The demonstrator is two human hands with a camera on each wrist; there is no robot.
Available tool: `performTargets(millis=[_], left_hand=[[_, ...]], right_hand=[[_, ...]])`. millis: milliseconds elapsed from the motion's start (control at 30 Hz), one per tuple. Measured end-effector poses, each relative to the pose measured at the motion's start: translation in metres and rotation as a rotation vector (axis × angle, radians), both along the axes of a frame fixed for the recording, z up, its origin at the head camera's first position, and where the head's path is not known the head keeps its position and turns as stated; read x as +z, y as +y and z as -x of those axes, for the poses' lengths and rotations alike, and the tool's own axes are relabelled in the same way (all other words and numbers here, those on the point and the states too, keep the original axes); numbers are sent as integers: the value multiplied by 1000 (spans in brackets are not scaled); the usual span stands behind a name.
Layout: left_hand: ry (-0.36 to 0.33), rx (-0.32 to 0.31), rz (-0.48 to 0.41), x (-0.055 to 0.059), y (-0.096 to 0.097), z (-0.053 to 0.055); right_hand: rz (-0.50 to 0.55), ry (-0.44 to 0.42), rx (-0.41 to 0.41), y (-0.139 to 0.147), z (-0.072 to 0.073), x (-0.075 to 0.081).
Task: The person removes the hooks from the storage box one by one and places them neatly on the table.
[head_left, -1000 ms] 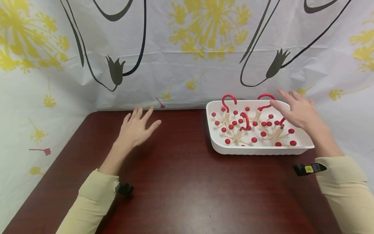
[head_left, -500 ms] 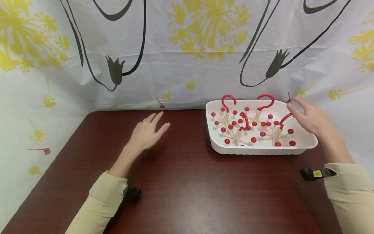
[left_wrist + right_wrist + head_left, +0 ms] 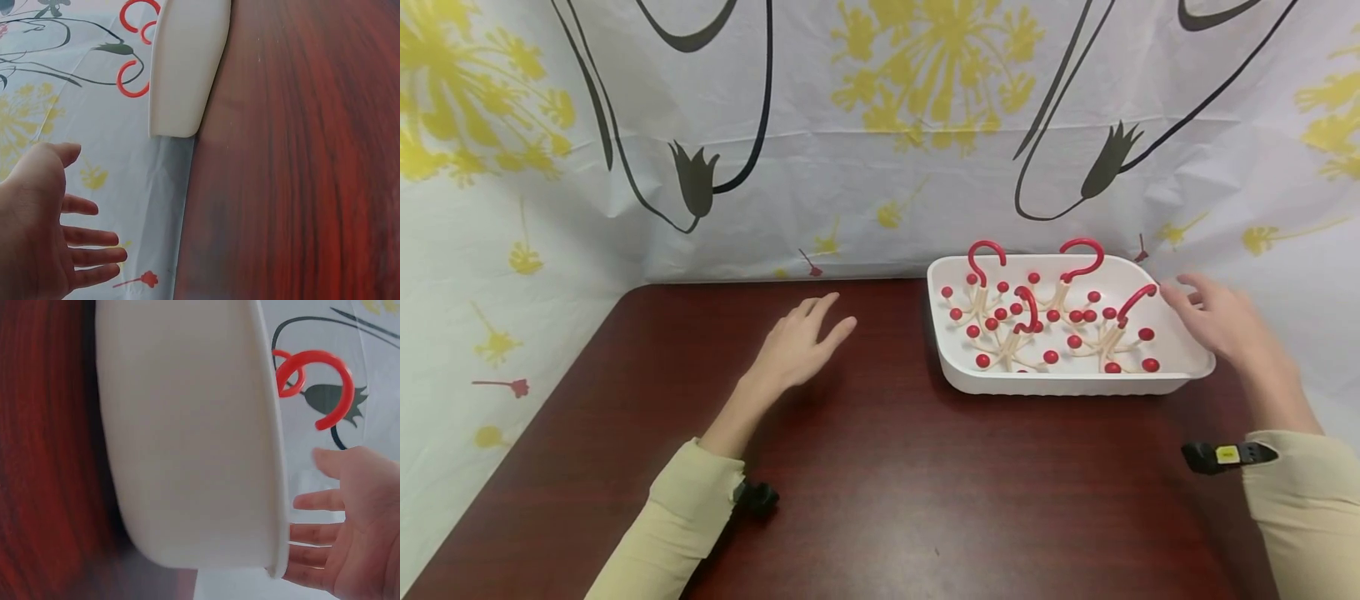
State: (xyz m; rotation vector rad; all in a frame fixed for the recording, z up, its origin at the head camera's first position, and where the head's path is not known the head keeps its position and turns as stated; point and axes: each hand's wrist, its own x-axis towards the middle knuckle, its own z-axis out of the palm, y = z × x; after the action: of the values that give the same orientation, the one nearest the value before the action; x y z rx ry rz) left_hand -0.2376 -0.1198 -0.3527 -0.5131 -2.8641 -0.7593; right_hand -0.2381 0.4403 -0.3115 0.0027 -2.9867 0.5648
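A white rectangular tray (image 3: 1060, 385) stands at the back right of the table. Several pieces lie in it, each with a red hook (image 3: 1082, 242) and spread cream arms tipped with red balls (image 3: 1051, 357). My right hand (image 3: 1225, 329) is at the tray's right end, fingers loosely extended. In the right wrist view its fingertips overlap the tray's rim (image 3: 275, 456), below a red hook (image 3: 344, 381). My left hand (image 3: 793, 346) hovers over the table left of the tray, fingers spread and holding nothing. The left wrist view shows this hand (image 3: 44, 231) apart from the tray (image 3: 187, 69).
The dark red-brown wooden table (image 3: 880, 483) reaches back to a hanging white sheet (image 3: 820, 192) printed with yellow and grey flowers. Small black devices (image 3: 756, 500) are strapped at both sleeve cuffs.
My right hand has moved from above the tray's hooks rightward and down to its right end. My left hand has moved right and slightly nearer. The tray and pieces have stayed in place.
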Motion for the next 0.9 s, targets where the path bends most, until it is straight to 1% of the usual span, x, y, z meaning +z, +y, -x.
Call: performTargets(millis=[133,233,400,500,700,900], left_hand=[[5,-20,-23,-1,6,1],[-4,-27,-40,-2,11,1],[-8,-52,-79,-3,20,0],[-4,-76,-112,-4,25,0],[4,-128,-172,-6,37,2],[23,-173,-242,-6,47,2]], right_hand=[[-3,-44,-33,7,-3,-6],[-16,-60,-48,12,-4,-11],[-28,-12,-12,20,-2,-21],[-17,11,14,23,0,-27],[26,-3,3,28,-1,-33],[13,-17,1,28,-1,-34]])
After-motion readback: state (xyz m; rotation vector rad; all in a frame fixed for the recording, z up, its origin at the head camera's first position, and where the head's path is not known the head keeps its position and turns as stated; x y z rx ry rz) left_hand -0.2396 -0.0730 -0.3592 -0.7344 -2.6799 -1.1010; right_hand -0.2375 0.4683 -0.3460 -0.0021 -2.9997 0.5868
